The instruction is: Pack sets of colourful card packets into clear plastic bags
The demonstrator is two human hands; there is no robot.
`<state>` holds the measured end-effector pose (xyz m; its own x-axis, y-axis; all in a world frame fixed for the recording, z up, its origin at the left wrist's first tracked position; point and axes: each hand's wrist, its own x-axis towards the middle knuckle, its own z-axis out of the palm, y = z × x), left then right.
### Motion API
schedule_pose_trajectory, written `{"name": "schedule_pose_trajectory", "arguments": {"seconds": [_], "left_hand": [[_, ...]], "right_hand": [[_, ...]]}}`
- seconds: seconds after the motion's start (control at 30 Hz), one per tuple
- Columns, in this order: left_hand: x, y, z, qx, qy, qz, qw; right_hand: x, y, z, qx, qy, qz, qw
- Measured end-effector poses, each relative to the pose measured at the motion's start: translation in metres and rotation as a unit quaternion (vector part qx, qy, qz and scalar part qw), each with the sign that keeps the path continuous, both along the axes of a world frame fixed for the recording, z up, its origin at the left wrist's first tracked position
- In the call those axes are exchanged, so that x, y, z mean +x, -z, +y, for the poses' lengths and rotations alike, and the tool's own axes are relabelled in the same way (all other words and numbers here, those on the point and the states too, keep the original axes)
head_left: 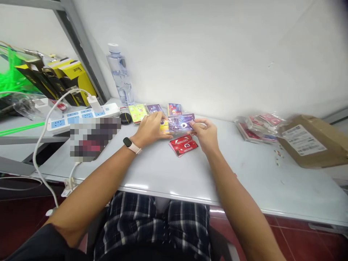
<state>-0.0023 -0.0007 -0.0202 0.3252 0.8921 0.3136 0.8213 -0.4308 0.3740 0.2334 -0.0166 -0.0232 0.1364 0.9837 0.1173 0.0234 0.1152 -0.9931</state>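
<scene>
White surface is seen across the frame, backed by a pale wall; brown cardboard box, with a white label, is placed at its right end; black-and-yellow boxes are stacked far left, partly behind a grey frame; white power strip is laid at left, with a white charger plugged in; clear water bottle is stood upright by the wall; bagged cards are piled just left of the cardboard box; card pack, purple with yellow at its left end, is held between the two hands, near the wall side; its left end is pinched by the left grip, its right end by the right grip, both closed on it; whether the yellow is a separate piece cannot be told; red cards are fanned on the surface just nearer the body; yellow-green pack, dark purple pack and blue-red pack are lined up behind; round black case is left beside the yellow-green one.
</scene>
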Motion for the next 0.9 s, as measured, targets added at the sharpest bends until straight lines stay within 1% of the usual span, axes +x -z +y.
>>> {"name": "schedule_pose_trajectory", "arguments": {"seconds": [0.07,0.17,0.23,0.27,0.33,0.37,0.43,0.47,0.5,0.53,0.57,0.6,0.63,0.7,0.77,0.9], "left_hand": [[0.000,0.001,0.000,0.006,0.006,0.000,1.000],[0.000,0.003,0.000,0.014,0.019,0.011,1.000],[0.001,0.003,-0.001,0.015,0.027,0.018,0.999],[0.001,0.003,-0.001,0.013,0.028,0.020,0.999],[0.002,0.003,-0.001,0.008,0.019,0.018,1.000],[0.002,0.002,-0.001,0.006,0.012,0.015,1.000],[0.001,0.001,-0.001,0.003,-0.003,0.007,1.000],[0.000,0.000,0.000,0.002,-0.008,0.004,1.000],[0.000,0.000,0.000,0.001,-0.012,0.004,1.000],[-0.001,0.000,0.000,0.000,-0.015,0.005,1.000],[-0.001,-0.001,0.000,-0.001,-0.018,0.006,1.000],[-0.001,-0.001,0.001,-0.002,-0.020,0.007,1.000],[-0.001,-0.001,0.001,-0.002,-0.021,0.008,1.000],[-0.001,-0.001,0.000,-0.004,-0.020,0.007,1.000],[-0.001,-0.001,0.000,-0.007,-0.018,0.004,1.000],[-0.001,-0.001,0.000,-0.009,-0.015,0.001,1.000]], "right_hand": [[-0.005,0.001,-0.004,-0.001,-0.045,-0.065,0.997],[-0.012,0.004,-0.010,-0.004,-0.123,-0.158,0.980],[-0.015,0.005,-0.012,0.005,-0.151,-0.183,0.971],[-0.016,0.005,-0.012,0.011,-0.155,-0.188,0.970],[-0.012,0.004,-0.009,0.015,-0.134,-0.188,0.973],[-0.008,0.004,-0.007,0.012,-0.108,-0.184,0.977],[0.003,0.002,-0.001,0.009,-0.033,-0.188,0.982],[0.010,0.002,0.002,0.010,0.004,-0.208,0.978],[0.016,0.001,0.004,0.013,0.038,-0.247,0.968],[0.023,0.001,0.005,0.007,0.056,-0.297,0.953],[0.028,0.000,0.006,-0.014,0.055,-0.345,0.937],[0.033,0.000,0.005,-0.043,0.037,-0.389,0.919],[0.036,0.000,0.005,-0.078,0.006,-0.423,0.903],[0.039,0.000,0.002,-0.130,-0.061,-0.457,0.878],[0.039,0.000,0.000,-0.142,-0.092,-0.464,0.870],[0.035,0.002,0.001,-0.142,-0.092,-0.439,0.882]]}}
